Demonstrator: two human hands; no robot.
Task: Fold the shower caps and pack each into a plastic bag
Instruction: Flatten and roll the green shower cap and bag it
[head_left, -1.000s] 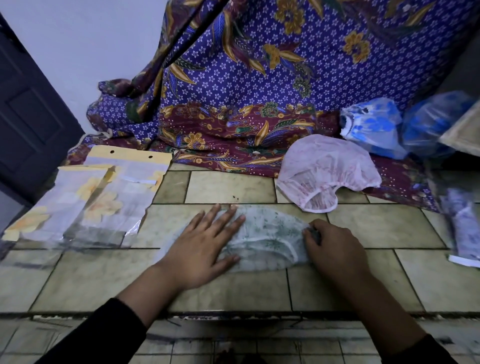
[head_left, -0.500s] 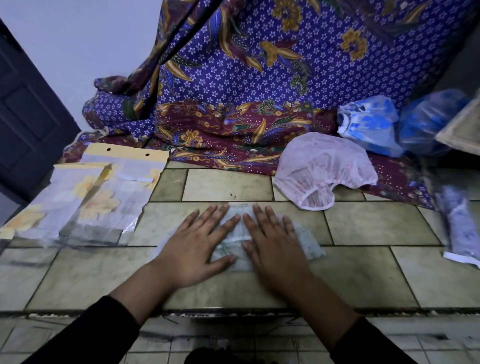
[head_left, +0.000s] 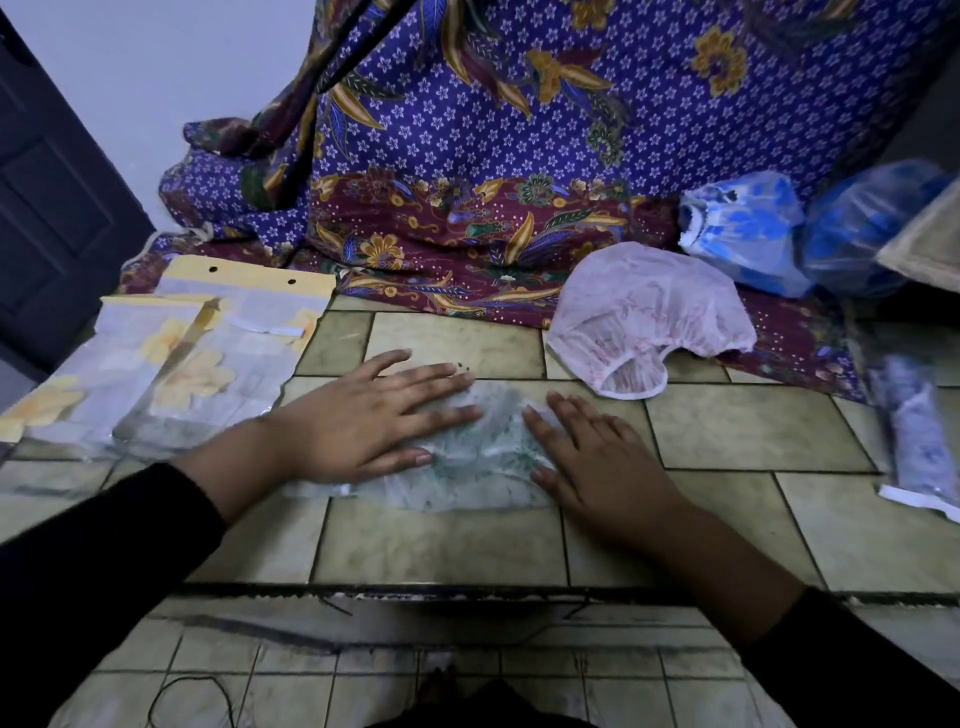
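Observation:
A translucent shower cap with a green print (head_left: 488, 452) lies folded flat on the tiled counter (head_left: 441, 545). My left hand (head_left: 363, 421) presses on its left part with straight, spread fingers. On the cap's right part lies my right hand (head_left: 587, 462), flat with fingers straight. A pink shower cap (head_left: 649, 317) sits unfolded behind, at the cloth's edge. Clear plastic bags with yellow flowers and yellow headers (head_left: 171, 358) lie in a loose pile at the left.
A purple and maroon batik cloth (head_left: 519, 156) hangs behind the counter. Blue shower caps in plastic (head_left: 753, 228) sit at the back right. A packed bag (head_left: 919, 441) lies at the right edge. The counter's front edge runs just below my wrists.
My right hand let go of the cap's right end, folded it over leftward and now lies flat on it. It has since slid a little to the right. The left hand stayed pressing.

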